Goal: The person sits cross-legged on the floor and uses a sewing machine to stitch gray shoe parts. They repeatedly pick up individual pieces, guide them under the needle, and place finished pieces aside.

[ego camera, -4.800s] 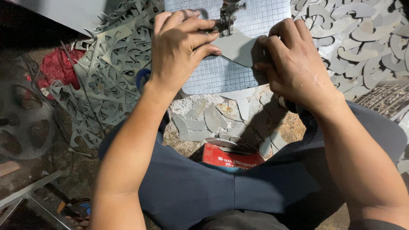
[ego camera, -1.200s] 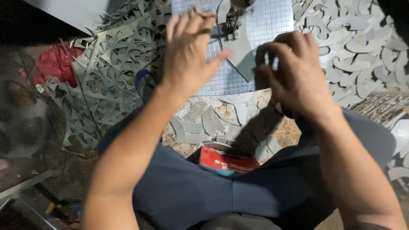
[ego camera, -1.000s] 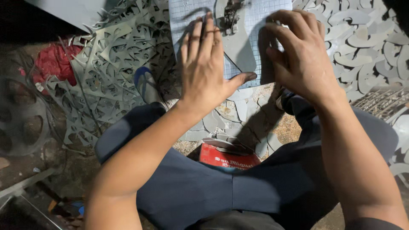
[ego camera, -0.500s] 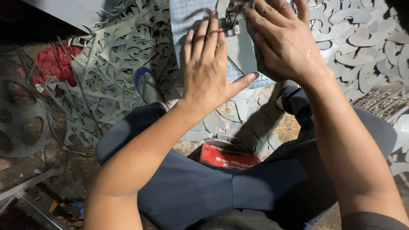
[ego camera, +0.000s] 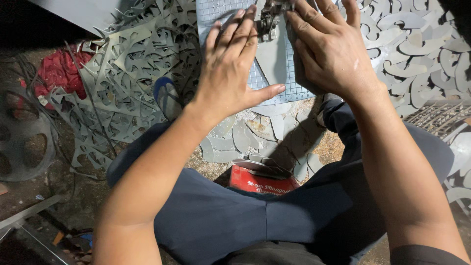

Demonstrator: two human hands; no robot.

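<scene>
Head view: both hands pin a grey sheet piece on a gridded mat.
Grey offcuts point(ego camera: 127, 88) heaped round mat point(ego camera: 216, 12). Left hand point(ego camera: 230, 73) flat, fingers spread, holding mat down; right hand point(ego camera: 333, 49) curled on grey piece point(ego camera: 274, 64), steadying it w/ metal tool point(ego camera: 267, 19) above. Tool's top cut off; right fingertips hidden.

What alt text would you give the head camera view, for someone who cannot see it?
Seen from above, a seated person's left hand presses flat on a gridded cutting mat while the right hand holds a grey sheet piece under a small metal tool. Grey cut-out scraps cover the ground, and a red box sits between the legs.
</scene>
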